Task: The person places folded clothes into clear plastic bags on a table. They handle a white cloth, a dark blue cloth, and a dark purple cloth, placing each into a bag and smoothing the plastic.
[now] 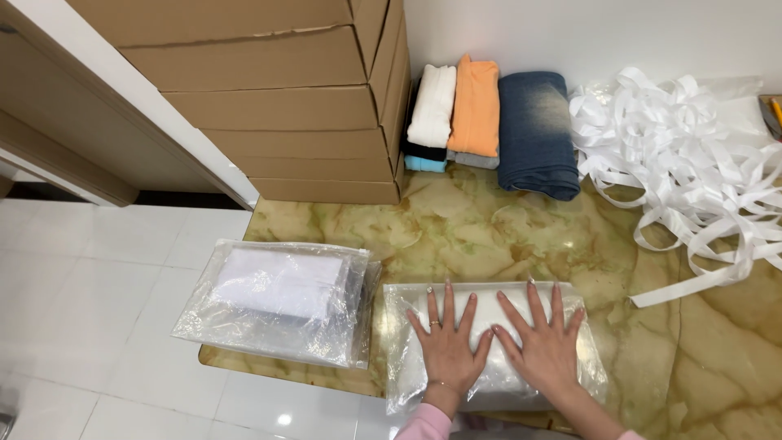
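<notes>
Both hands lie flat, fingers spread, pressing down on a clear plastic bag with a folded white garment (489,326) inside; neither grasps anything. The left hand (447,342) sits at about 9 o'clock on the bag's top face, the right hand (544,346) at about 3 o'clock, thumbs nearly meeting over the middle. The bag lies directly under the palms at the near edge of the surface, its long axis running from 9 to 3 o'clock, across the person's body, with both hands equally close to it. Its mouth cannot be told from this view.

By size, from the biggest thing down: the marbled green-and-tan surface (505,236) carries everything, with white tiled floor (90,310) at 9 o'clock. A stack of flat cardboard boxes (277,106) stands at 11 o'clock. A loose heap of white strapping ribbon (684,155) sprawls at 2 o'clock, one strand trailing toward the right hand but apart from it. A second bagged white garment (281,297) rests at 9 o'clock of the hands, just beside the pressed bag, overhanging the surface's edge. At 12 o'clock, against the wall, folded clothes lie side by side: a blue denim piece (538,130), an orange piece (475,106), and a white piece (432,106) on top of a light blue one.
</notes>
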